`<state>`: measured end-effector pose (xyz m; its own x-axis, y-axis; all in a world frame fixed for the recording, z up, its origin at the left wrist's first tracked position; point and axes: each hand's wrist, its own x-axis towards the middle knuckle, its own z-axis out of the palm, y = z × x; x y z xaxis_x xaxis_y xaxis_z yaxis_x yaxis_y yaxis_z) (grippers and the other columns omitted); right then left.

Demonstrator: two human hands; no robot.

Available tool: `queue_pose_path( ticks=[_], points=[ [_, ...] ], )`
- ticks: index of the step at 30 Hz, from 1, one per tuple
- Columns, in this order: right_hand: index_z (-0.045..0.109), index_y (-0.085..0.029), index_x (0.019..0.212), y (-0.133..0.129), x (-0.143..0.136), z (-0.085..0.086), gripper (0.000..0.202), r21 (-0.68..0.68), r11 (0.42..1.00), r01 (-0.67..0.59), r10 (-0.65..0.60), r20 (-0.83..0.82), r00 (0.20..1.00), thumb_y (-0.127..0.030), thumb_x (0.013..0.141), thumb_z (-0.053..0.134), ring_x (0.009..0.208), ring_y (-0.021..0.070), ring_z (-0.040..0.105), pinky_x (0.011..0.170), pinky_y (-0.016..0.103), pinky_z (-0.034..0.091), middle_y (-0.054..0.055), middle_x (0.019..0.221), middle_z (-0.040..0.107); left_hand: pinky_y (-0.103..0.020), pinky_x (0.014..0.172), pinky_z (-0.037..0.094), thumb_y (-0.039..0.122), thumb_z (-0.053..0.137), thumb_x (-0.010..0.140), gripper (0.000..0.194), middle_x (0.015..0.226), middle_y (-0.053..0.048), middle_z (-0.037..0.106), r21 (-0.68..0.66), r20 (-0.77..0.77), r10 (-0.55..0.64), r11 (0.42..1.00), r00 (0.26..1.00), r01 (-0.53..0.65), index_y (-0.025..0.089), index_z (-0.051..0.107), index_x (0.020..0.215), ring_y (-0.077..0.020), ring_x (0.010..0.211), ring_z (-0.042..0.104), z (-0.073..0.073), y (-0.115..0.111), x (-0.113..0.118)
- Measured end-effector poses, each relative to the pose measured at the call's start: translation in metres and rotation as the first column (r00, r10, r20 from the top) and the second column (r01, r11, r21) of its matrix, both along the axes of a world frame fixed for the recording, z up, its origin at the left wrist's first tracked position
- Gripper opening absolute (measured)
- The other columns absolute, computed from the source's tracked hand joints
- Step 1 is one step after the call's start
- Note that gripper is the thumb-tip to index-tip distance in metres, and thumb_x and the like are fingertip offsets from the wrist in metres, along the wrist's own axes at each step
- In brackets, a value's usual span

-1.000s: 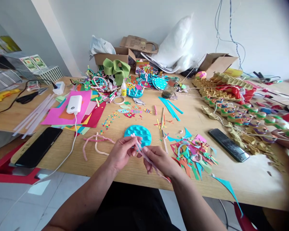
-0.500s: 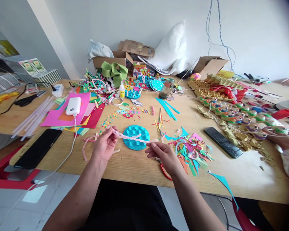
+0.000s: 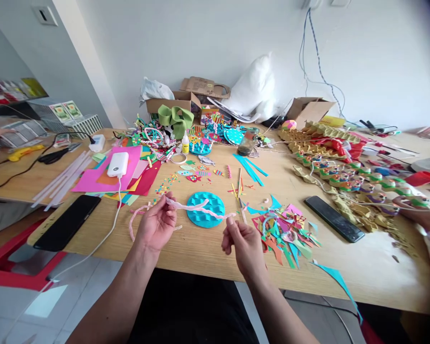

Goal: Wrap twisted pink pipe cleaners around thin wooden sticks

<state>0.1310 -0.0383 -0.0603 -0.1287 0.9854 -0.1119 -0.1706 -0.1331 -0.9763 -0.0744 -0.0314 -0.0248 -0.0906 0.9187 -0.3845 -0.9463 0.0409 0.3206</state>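
Observation:
A pale pink twisted pipe cleaner [image 3: 190, 207] stretches between my two hands, with a fork near its middle. My left hand [image 3: 157, 223] pinches its left end, the palm turned up. My right hand [image 3: 244, 241] is closed with thumb and forefinger on the right end. Below the strand lies a round turquoise disc [image 3: 204, 220] with raised bumps, partly covered by it. Another pink pipe cleaner [image 3: 132, 224] curves on the table left of my left hand. Paper scraps [image 3: 284, 229] are heaped right of my right hand.
Paper fish [image 3: 194, 178] and a glue bottle [image 3: 185, 143] stand beyond the disc. A black phone [image 3: 67, 222] lies left, another phone [image 3: 334, 219] right. A white power bank [image 3: 118, 164] rests on coloured paper. Another person's hand [image 3: 413, 212] is at the far right by egg-carton crafts [image 3: 347, 177].
My right hand has shifted slightly down and its fingers have curled in more. The strand's fork now spreads wider. The whole view has tilted up a little.

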Motion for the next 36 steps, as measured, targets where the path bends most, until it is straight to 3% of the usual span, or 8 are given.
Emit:
queue_pose_path(
  ticks=[4, 6, 9, 15, 21, 29, 33, 36],
  points=[
    [0.066, -0.013, 0.092, -0.013, -0.010, -0.001, 0.035, -0.090, 0.982, -0.165, 0.136, -0.265, 0.955, -0.045, 0.081, 0.061, 0.046, 0.0107, 0.058, 0.047, 0.022, 0.044, 0.005, 0.063, 0.067, -0.010, 0.042, 0.045, 0.012, 0.035, 0.094, 0.031, 0.073, -0.007, 0.064, 0.003, 0.006, -0.013, 1.000, 1.000, 0.013, 0.005, 0.064, 0.086, -0.0051, 0.055, 0.058, 0.001, -0.009, 0.005],
    [0.064, -0.016, 0.103, -0.012, -0.012, -0.001, 0.032, -0.096, 0.990, -0.100, 0.048, -0.440, 0.897, -0.040, 0.080, 0.064, 0.054, 0.0093, 0.059, 0.055, 0.022, 0.046, 0.002, 0.070, 0.067, -0.011, 0.041, 0.045, 0.012, 0.037, 0.093, 0.029, 0.073, -0.007, 0.064, -0.007, -0.021, -0.038, 0.999, 0.999, 0.038, 0.005, 0.064, 0.085, -0.0050, 0.053, 0.057, -0.005, -0.014, 0.008],
    [0.067, -0.018, 0.100, -0.007, -0.009, -0.003, 0.024, -0.119, 0.993, 0.006, -0.072, -0.560, 0.825, -0.033, 0.080, 0.066, 0.056, 0.0070, 0.054, 0.059, 0.021, 0.046, -0.001, 0.066, 0.061, -0.012, 0.041, 0.046, 0.009, 0.042, 0.090, 0.025, 0.072, -0.008, 0.064, -0.040, -0.096, -0.048, 0.998, 0.994, 0.045, 0.005, 0.066, 0.085, -0.0057, 0.053, 0.057, -0.018, -0.021, 0.010],
    [0.070, -0.017, 0.093, -0.007, -0.006, -0.013, 0.023, -0.095, 0.992, 0.089, -0.125, -0.513, 0.849, -0.034, 0.080, 0.065, 0.055, 0.0075, 0.048, 0.057, 0.023, 0.044, -0.001, 0.065, 0.057, -0.013, 0.045, 0.049, 0.006, 0.045, 0.087, 0.022, 0.077, -0.009, 0.066, -0.077, -0.204, 0.053, 0.995, 0.977, -0.070, 0.005, 0.066, 0.092, -0.0072, 0.057, 0.060, -0.037, -0.028, 0.010],
    [0.070, -0.018, 0.081, -0.009, -0.006, -0.024, 0.014, -0.056, 0.964, 0.259, -0.256, -0.448, 0.857, -0.031, 0.076, 0.069, 0.058, 0.0078, 0.049, 0.058, 0.023, 0.043, 0.000, 0.072, 0.060, -0.012, 0.047, 0.050, 0.004, 0.047, 0.086, 0.021, 0.078, -0.008, 0.067, -0.061, -0.262, 0.151, 0.983, 0.953, -0.173, 0.005, 0.067, 0.090, -0.0062, 0.057, 0.061, -0.043, -0.030, 0.017],
    [0.067, -0.015, 0.069, -0.005, 0.007, -0.029, 0.020, -0.086, 0.909, 0.408, -0.409, -0.380, 0.830, -0.035, 0.071, 0.071, 0.054, 0.0093, 0.052, 0.052, 0.024, 0.045, 0.001, 0.068, 0.063, -0.013, 0.050, 0.052, 0.005, 0.049, 0.085, 0.020, 0.077, -0.007, 0.068, -0.001, -0.321, 0.288, 0.953, 0.902, -0.304, 0.008, 0.068, 0.091, -0.0064, 0.056, 0.061, -0.049, -0.023, 0.014],
    [0.068, -0.014, 0.073, -0.014, 0.006, -0.031, 0.024, -0.065, 0.923, 0.379, -0.381, -0.301, 0.874, -0.039, 0.073, 0.070, 0.055, 0.0098, 0.053, 0.053, 0.023, 0.046, 0.000, 0.064, 0.061, -0.014, 0.052, 0.054, 0.005, 0.049, 0.085, 0.019, 0.078, -0.009, 0.068, -0.022, -0.237, 0.237, 0.968, 0.942, -0.249, 0.006, 0.067, 0.089, -0.0074, 0.059, 0.063, -0.042, -0.025, 0.013],
    [0.070, -0.013, 0.076, -0.025, -0.001, -0.029, 0.031, -0.131, 0.969, 0.211, -0.238, -0.250, 0.939, -0.044, 0.075, 0.067, 0.053, 0.0102, 0.053, 0.051, 0.023, 0.045, 0.001, 0.061, 0.059, -0.014, 0.052, 0.053, 0.007, 0.045, 0.088, 0.022, 0.078, -0.010, 0.068, -0.046, -0.094, 0.135, 0.989, 0.986, -0.140, 0.006, 0.066, 0.090, -0.0076, 0.060, 0.063, -0.033, -0.030, 0.017]
  ],
)
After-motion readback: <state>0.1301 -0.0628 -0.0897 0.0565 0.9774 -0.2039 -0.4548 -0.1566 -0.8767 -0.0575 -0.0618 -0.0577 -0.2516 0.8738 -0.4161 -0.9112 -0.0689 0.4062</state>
